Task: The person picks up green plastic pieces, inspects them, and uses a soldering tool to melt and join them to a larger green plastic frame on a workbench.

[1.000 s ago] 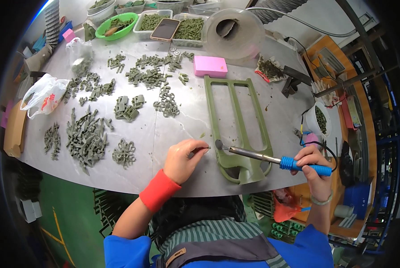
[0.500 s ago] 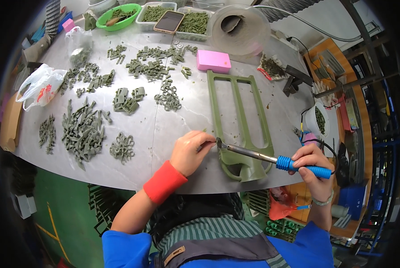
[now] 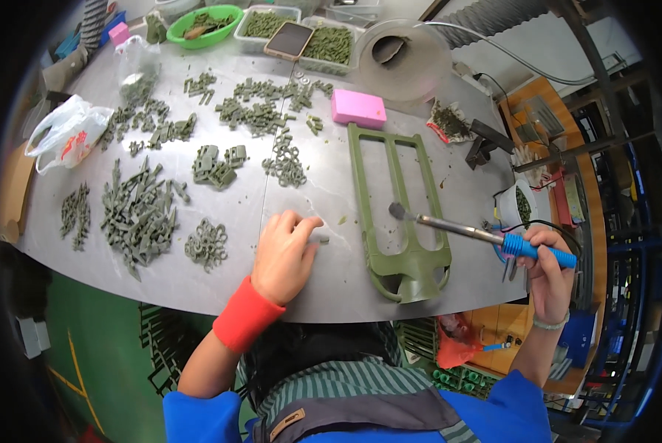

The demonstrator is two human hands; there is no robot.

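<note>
My right hand (image 3: 549, 277) is closed around the blue handle of a soldering iron (image 3: 460, 229). Its dark, broad tip hangs over the middle bar of an olive-green plastic frame (image 3: 408, 267), which has long openings and lies flat on the table. To the left of the frame is my left hand (image 3: 283, 255), thumb and forefinger apart, with a red wristband below it. Just beside its fingertips shows a small grey-green piece (image 3: 322, 239); it does not look gripped.
Piles of small green parts (image 3: 140, 218) cover the table's left half. Behind the frame sit a pink block (image 3: 357, 108) and a clear round hood (image 3: 405, 63). A phone (image 3: 289, 40) rests on tubs of parts. The iron's cord (image 3: 560, 227) loops at the right.
My left hand has moved left, away from the frame's edge. The soldering iron has shifted right and up, and its tip has left the frame's left side.
</note>
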